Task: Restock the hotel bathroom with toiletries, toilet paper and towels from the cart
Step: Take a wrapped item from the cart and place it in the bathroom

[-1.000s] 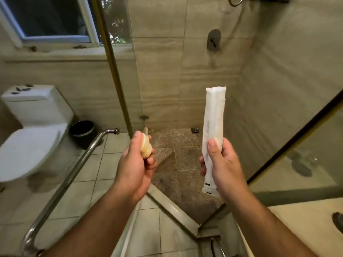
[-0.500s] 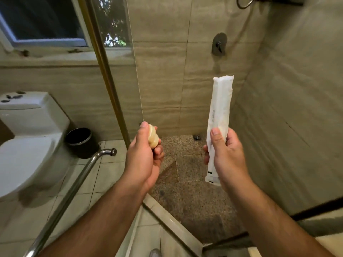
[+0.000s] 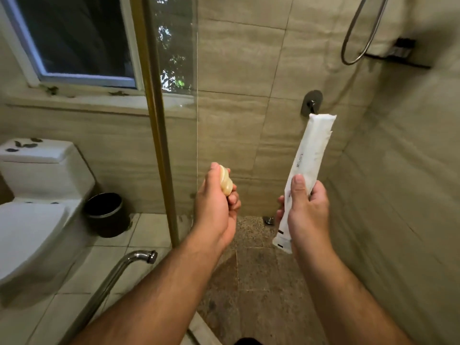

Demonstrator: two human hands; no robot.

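My left hand (image 3: 217,207) grips a small round cream-coloured soap (image 3: 226,182) between thumb and fingers, held up in front of the shower stall. My right hand (image 3: 307,210) holds a long white sealed toiletry packet (image 3: 308,165) upright, gripped near its lower third, its top end close to the round shower valve (image 3: 311,102) on the far tiled wall. Both hands hover at chest height over the speckled shower floor (image 3: 251,277).
A glass shower panel with a brass frame (image 3: 159,135) stands left of my hands. A white toilet (image 3: 34,195) and a black bin (image 3: 105,212) sit at the left below the window. A steel grab bar (image 3: 119,272) runs low left. A dark wall shelf (image 3: 400,59) and shower hose (image 3: 361,33) hang upper right.
The view has tilted upward and moved closer into the shower; both hands keep their grips on the soap and the packet and have risen slightly toward the far wall.
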